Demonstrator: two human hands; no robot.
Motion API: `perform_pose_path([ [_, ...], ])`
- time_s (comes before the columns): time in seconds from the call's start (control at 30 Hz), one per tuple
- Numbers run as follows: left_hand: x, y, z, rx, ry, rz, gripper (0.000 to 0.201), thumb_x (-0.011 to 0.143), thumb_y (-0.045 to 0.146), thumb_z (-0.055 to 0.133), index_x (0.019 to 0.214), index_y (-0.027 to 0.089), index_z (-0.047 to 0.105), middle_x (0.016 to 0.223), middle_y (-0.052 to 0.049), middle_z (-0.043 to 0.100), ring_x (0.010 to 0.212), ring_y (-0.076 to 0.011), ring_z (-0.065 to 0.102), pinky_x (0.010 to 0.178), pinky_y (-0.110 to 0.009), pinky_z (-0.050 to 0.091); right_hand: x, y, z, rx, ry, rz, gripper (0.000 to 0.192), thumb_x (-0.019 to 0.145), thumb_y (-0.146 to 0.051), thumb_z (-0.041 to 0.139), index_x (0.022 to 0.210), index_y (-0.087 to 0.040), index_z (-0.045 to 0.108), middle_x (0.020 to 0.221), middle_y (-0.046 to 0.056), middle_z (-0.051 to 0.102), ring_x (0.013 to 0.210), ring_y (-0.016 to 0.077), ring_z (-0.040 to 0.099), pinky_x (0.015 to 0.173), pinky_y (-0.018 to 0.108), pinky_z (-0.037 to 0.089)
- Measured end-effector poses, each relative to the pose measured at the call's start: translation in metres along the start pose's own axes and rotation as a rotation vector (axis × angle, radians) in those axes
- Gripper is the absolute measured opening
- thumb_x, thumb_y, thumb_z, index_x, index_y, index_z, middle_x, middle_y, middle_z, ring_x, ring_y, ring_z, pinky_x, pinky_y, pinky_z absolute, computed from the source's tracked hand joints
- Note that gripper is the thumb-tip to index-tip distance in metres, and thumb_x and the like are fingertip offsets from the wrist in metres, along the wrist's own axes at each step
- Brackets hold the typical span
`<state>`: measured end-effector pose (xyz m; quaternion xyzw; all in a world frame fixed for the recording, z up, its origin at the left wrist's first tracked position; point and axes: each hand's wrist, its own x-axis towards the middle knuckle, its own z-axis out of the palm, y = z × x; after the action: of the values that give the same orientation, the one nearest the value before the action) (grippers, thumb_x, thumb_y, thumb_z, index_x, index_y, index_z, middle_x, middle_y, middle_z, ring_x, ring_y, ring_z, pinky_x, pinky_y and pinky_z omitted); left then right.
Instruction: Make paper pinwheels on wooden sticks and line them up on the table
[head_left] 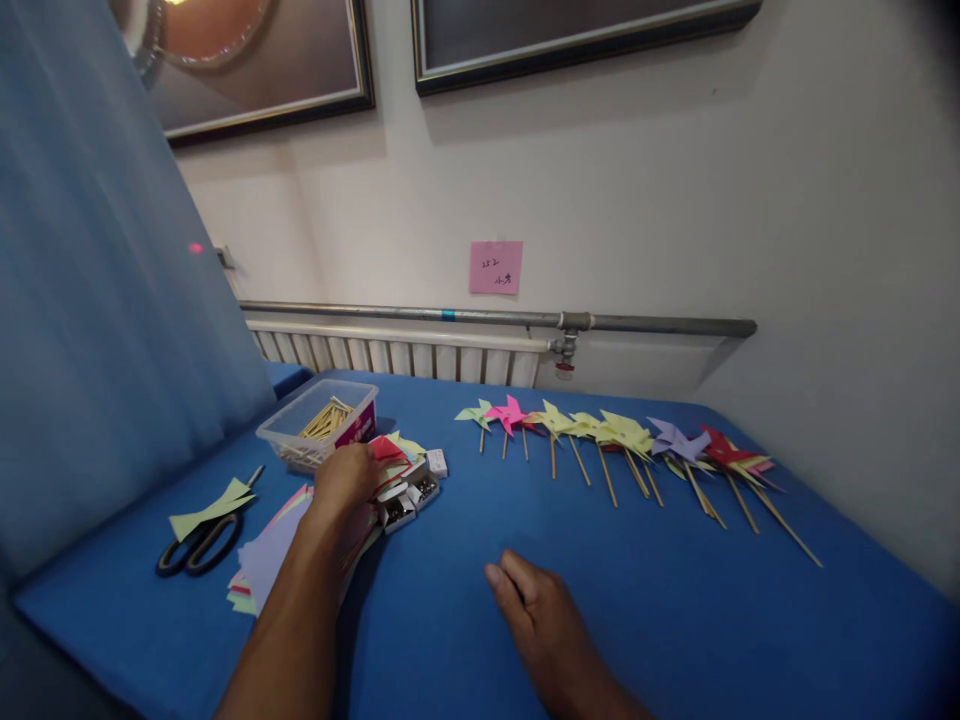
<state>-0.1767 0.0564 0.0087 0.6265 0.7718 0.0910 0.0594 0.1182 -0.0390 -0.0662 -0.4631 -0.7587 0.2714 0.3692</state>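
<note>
My left hand reaches over a stack of coloured paper sheets toward a red folded paper piece and small boxes of pins; whether the fingers grip anything is hidden. My right hand rests flat on the blue table, fingers loosely together, holding nothing. A row of several paper pinwheels on wooden sticks lies across the table at the back right.
A clear plastic box of wooden sticks stands behind my left hand. Black scissors lie at the left under a yellow-green paper scrap. A radiator and pipe run along the wall. A blue curtain hangs on the left.
</note>
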Motion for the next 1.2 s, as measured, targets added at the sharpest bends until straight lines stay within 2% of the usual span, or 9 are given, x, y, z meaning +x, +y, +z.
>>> perform_pose_path([
  [0.13, -0.008, 0.008, -0.007, -0.018, 0.027, -0.072, 0.043, 0.099, 0.051, 0.06, 0.087, 0.014, 0.08, 0.102, -0.025, 0.08, 0.101, -0.0389, 0.074, 0.083, -0.044, 0.051, 0.0, 0.0, 0.001, -0.015, 0.01, -0.009, 0.048, 0.111, -0.051, 0.04, 0.069, -0.026, 0.036, 0.061, -0.005, 0.048, 0.056, 0.0144, 0.045, 0.057, 0.029, 0.031],
  [0.3, -0.011, 0.011, -0.009, -0.025, 0.029, -0.078, 0.031, 0.101, 0.026, 0.053, 0.091, 0.012, 0.078, 0.106, -0.021, 0.081, 0.099, -0.0312, 0.073, 0.08, -0.037, 0.047, 0.0, 0.0, 0.001, 0.002, -0.001, 0.001, 0.048, 0.11, -0.051, 0.04, 0.07, -0.027, 0.035, 0.062, -0.005, 0.049, 0.057, 0.0145, 0.045, 0.057, 0.029, 0.031],
  [0.47, -0.008, 0.009, -0.009, -0.013, 0.07, -0.083, 0.034, 0.104, 0.022, 0.047, 0.101, 0.012, 0.079, 0.111, -0.021, 0.08, 0.102, -0.0317, 0.073, 0.081, -0.037, 0.046, 0.0, 0.0, 0.0, 0.012, -0.019, 0.016, 0.048, 0.11, -0.051, 0.039, 0.07, -0.027, 0.035, 0.062, -0.005, 0.048, 0.057, 0.0148, 0.045, 0.058, 0.03, 0.03],
  [0.67, -0.011, 0.01, -0.011, -0.071, 0.366, -0.201, 0.03, 0.101, 0.02, 0.05, 0.108, 0.017, 0.079, 0.11, -0.017, 0.082, 0.102, -0.0335, 0.075, 0.079, -0.037, 0.047, 0.002, -0.001, -0.001, -0.009, -0.034, 0.04, 0.047, 0.109, -0.052, 0.038, 0.069, -0.027, 0.036, 0.062, -0.005, 0.047, 0.058, 0.015, 0.045, 0.059, 0.03, 0.03],
  [0.8, -0.012, 0.012, -0.008, -0.054, 0.444, -0.196, 0.028, 0.1, 0.02, 0.051, 0.105, 0.019, 0.078, 0.104, -0.014, 0.082, 0.096, -0.0322, 0.075, 0.074, -0.036, 0.043, 0.002, -0.002, -0.001, -0.002, -0.017, 0.025, 0.048, 0.109, -0.052, 0.039, 0.069, -0.027, 0.035, 0.061, -0.005, 0.046, 0.056, 0.0145, 0.043, 0.058, 0.03, 0.03],
  [0.87, -0.012, 0.012, -0.006, -0.057, 0.505, -0.188, 0.027, 0.1, 0.02, 0.051, 0.104, 0.019, 0.077, 0.101, -0.013, 0.081, 0.092, -0.0307, 0.075, 0.073, -0.035, 0.043, 0.001, -0.003, -0.001, 0.008, -0.01, 0.018, 0.049, 0.109, -0.053, 0.04, 0.069, -0.027, 0.034, 0.06, -0.006, 0.045, 0.056, 0.0143, 0.043, 0.057, 0.029, 0.03],
  [1.07, -0.012, 0.017, -0.002, -0.058, 0.821, -0.079, 0.021, 0.097, 0.02, 0.053, 0.095, 0.019, 0.074, 0.093, -0.01, 0.077, 0.089, -0.0268, 0.071, 0.078, -0.034, 0.045, 0.002, -0.001, -0.001, 0.053, -0.018, 0.076, 0.048, 0.107, -0.055, 0.039, 0.069, -0.027, 0.032, 0.061, -0.006, 0.039, 0.057, 0.0144, 0.039, 0.057, 0.03, 0.028],
  [1.13, -0.012, 0.018, -0.001, -0.03, 0.869, -0.025, 0.021, 0.096, 0.019, 0.053, 0.091, 0.019, 0.073, 0.093, -0.011, 0.077, 0.09, -0.0268, 0.07, 0.08, -0.035, 0.045, 0.004, 0.0, -0.001, 0.075, -0.006, 0.099, 0.047, 0.107, -0.056, 0.039, 0.07, -0.027, 0.032, 0.062, -0.006, 0.038, 0.058, 0.0146, 0.039, 0.058, 0.029, 0.029],
  [1.2, -0.012, 0.017, -0.001, 0.0, 0.875, -0.031, 0.021, 0.096, 0.019, 0.053, 0.09, 0.018, 0.073, 0.093, -0.012, 0.077, 0.09, -0.0281, 0.07, 0.081, -0.036, 0.045, 0.005, 0.0, -0.002, 0.098, 0.004, 0.112, 0.047, 0.107, -0.056, 0.04, 0.07, -0.027, 0.032, 0.062, -0.007, 0.038, 0.059, 0.0146, 0.039, 0.058, 0.03, 0.028],
])
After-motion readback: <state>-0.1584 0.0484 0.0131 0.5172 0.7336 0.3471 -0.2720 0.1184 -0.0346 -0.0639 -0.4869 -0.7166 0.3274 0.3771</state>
